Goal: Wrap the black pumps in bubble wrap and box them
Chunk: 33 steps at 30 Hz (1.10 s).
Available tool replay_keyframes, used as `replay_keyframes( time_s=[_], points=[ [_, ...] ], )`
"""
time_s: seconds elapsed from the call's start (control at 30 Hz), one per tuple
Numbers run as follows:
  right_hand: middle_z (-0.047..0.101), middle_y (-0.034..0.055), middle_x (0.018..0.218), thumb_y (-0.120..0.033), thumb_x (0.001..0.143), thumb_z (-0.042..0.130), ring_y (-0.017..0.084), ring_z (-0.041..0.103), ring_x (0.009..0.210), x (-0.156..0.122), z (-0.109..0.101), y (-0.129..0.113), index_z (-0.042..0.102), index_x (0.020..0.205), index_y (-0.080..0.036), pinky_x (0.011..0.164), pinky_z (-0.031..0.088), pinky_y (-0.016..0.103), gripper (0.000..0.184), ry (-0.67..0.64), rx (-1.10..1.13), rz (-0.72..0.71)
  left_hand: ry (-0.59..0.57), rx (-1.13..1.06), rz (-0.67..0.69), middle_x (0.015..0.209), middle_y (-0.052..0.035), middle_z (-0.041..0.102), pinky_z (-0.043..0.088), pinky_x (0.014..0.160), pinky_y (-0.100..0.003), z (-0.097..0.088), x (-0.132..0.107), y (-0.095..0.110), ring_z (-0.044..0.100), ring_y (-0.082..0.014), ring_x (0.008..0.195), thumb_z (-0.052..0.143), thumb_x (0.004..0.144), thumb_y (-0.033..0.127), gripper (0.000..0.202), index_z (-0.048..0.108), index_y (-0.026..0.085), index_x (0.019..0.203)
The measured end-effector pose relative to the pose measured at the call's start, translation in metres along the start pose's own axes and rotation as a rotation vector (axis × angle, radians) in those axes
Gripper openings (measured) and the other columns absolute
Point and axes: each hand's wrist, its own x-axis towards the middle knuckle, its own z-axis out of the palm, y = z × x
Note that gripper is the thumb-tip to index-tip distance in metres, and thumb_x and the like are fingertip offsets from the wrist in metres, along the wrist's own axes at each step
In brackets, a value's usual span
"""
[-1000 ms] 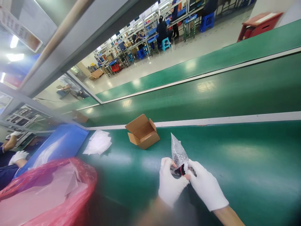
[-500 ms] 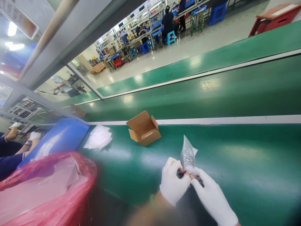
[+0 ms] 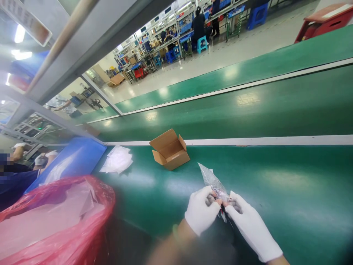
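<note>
My left hand (image 3: pixel 200 211) and right hand (image 3: pixel 255 230): white cloth gloves, matt. Pouch (image 3: pixel 211 179) in both: thin clear plastic film, crinkled, glossy. Box (image 3: pixel 176 161): plain brown cardboard, matt, smooth faces. White sheets (image 3: pixel 117 160): thin, matt; paper or foam, can't tell. Big bag (image 3: pixel 100 191): translucent pink plastic film, wrinkled, shiny. Blue panel (image 3: pixel 74 156): smooth, glossy, looks like plastic. Worktop (image 3: pixel 292 198): smooth green, semi-gloss, picks up lamp glare. Far floor (image 3: pixel 234 55): pale, polished.
</note>
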Motion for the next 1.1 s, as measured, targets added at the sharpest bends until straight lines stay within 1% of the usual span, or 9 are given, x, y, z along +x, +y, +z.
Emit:
replay_keyframes(
  time_s=[0.1, 0.23, 0.4, 0.5, 0.57, 0.73, 0.9, 1.07, 1.1],
  points=[
    [0.072, 0.0053, 0.089, -0.051, 0.073, 0.054, 0.024, 0.067, 0.082, 0.002, -0.001, 0.0, 0.061, 0.105, -0.02, 0.073, 0.053, 0.032, 0.044, -0.061, -0.042, -0.061, 0.03, 0.313, 0.231, 0.065, -0.0002, 0.057, 0.036, 0.057, -0.025, -0.004, -0.003, 0.004, 0.051, -0.0136, 0.061, 0.05, 0.08, 0.015, 0.013, 0.051, 0.019, 0.068],
    [0.069, 0.0019, 0.078, -0.051, 0.08, 0.048, 0.02, 0.065, 0.073, -0.003, -0.001, -0.01, 0.062, 0.087, -0.023, 0.065, 0.051, 0.027, 0.032, 0.005, -0.122, -0.175, -0.079, 0.479, 0.461, 0.06, -0.0001, 0.057, 0.031, 0.051, -0.027, -0.007, -0.014, 0.013, 0.05, -0.0135, 0.052, 0.055, 0.072, 0.015, 0.011, 0.05, 0.02, 0.064],
    [0.062, -0.0003, 0.072, -0.04, 0.083, 0.046, 0.016, 0.057, 0.061, -0.013, 0.001, -0.019, 0.053, 0.076, -0.024, 0.058, 0.046, 0.025, 0.019, 0.17, -0.338, -0.415, 0.072, 0.529, 0.301, 0.063, -0.0001, 0.06, 0.032, 0.053, -0.027, -0.009, -0.008, 0.011, 0.054, -0.0146, 0.056, 0.054, 0.075, 0.014, 0.012, 0.051, 0.021, 0.066],
    [0.061, 0.0002, 0.074, -0.027, 0.086, 0.042, 0.015, 0.058, 0.063, -0.021, -0.004, -0.011, 0.054, 0.075, -0.024, 0.06, 0.047, 0.025, 0.017, 0.01, -0.431, -0.626, 0.079, 0.565, 0.227, 0.065, 0.0001, 0.06, 0.032, 0.054, -0.027, -0.008, -0.003, 0.005, 0.055, -0.0153, 0.059, 0.055, 0.076, 0.014, 0.011, 0.051, 0.021, 0.068],
    [0.062, 0.0003, 0.075, -0.023, 0.087, 0.04, 0.015, 0.06, 0.064, -0.027, -0.011, -0.002, 0.056, 0.077, -0.025, 0.059, 0.048, 0.025, 0.019, -0.073, -0.492, -0.671, 0.015, 0.556, 0.25, 0.063, 0.0008, 0.059, 0.031, 0.054, -0.026, -0.006, -0.008, 0.001, 0.054, -0.0146, 0.057, 0.056, 0.075, 0.015, 0.013, 0.049, 0.021, 0.066],
    [0.065, -0.0014, 0.081, -0.023, 0.087, 0.043, 0.015, 0.065, 0.07, -0.047, -0.025, 0.019, 0.06, 0.083, -0.029, 0.063, 0.052, 0.023, 0.018, -0.17, -0.561, -0.585, -0.196, 0.409, 0.371, 0.055, 0.0028, 0.055, 0.029, 0.049, -0.025, 0.0, -0.04, -0.009, 0.047, -0.0114, 0.049, 0.058, 0.072, 0.018, 0.017, 0.046, 0.021, 0.06],
    [0.07, 0.001, 0.094, -0.032, 0.079, 0.051, 0.02, 0.069, 0.078, -0.051, -0.007, 0.027, 0.054, 0.1, -0.028, 0.063, 0.054, 0.026, 0.022, -0.039, -0.487, -0.403, 0.017, 0.265, 0.198, 0.061, 0.0011, 0.057, 0.038, 0.056, -0.025, -0.002, -0.043, -0.003, 0.05, -0.0131, 0.057, 0.052, 0.076, 0.016, 0.013, 0.053, 0.021, 0.063],
    [0.073, 0.0033, 0.086, -0.046, 0.077, 0.049, 0.024, 0.07, 0.078, -0.03, 0.003, 0.014, 0.055, 0.105, -0.027, 0.06, 0.052, 0.029, 0.034, 0.086, -0.316, -0.174, 0.029, 0.166, 0.313, 0.071, -0.0018, 0.06, 0.043, 0.066, -0.028, -0.003, -0.025, 0.006, 0.055, -0.0159, 0.067, 0.057, 0.075, 0.02, 0.001, 0.056, 0.02, 0.076],
    [0.073, 0.0036, 0.087, -0.046, 0.076, 0.05, 0.024, 0.07, 0.08, -0.026, 0.001, 0.011, 0.055, 0.109, -0.026, 0.061, 0.052, 0.029, 0.039, 0.093, -0.279, -0.15, 0.051, 0.178, 0.303, 0.076, -0.0031, 0.061, 0.045, 0.067, -0.029, -0.003, -0.024, 0.005, 0.056, -0.0172, 0.07, 0.061, 0.073, 0.023, 0.009, 0.056, 0.019, 0.08]
  ],
)
